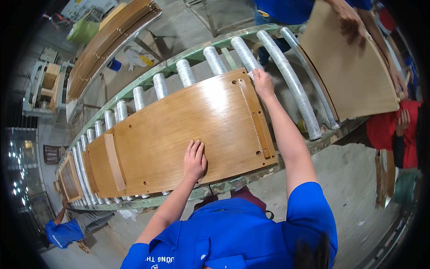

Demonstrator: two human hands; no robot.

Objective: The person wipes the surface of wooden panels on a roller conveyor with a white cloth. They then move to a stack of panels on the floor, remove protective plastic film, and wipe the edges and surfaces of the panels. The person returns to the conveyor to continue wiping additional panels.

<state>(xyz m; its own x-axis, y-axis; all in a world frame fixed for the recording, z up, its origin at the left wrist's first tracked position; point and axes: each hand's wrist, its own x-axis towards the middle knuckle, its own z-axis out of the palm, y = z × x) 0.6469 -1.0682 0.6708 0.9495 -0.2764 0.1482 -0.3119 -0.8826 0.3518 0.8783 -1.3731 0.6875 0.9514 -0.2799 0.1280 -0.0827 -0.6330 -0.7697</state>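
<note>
A large varnished wooden panel (156, 134) lies flat across the conveyor in front of me. Holes dot it near its edges, and narrow wooden strips (256, 119) run across it near both ends. My left hand (195, 160) rests on its surface with the fingers stretched out, holding nothing. At the panel's far right corner, my right hand (263, 84) is closed against the end edge. A small white piece (251, 75) shows at its fingertips; whether it is cloth or paper I cannot tell.
The panel sits on plastic-wrapped rollers (286, 71) in a green frame (197, 193). At the right, a co-worker's hands (349, 22) hold another board (345, 62). Stacked boards (107, 49) stand at the back left. Another person (65, 231) is near the conveyor's left end, beside a framed panel (70, 177).
</note>
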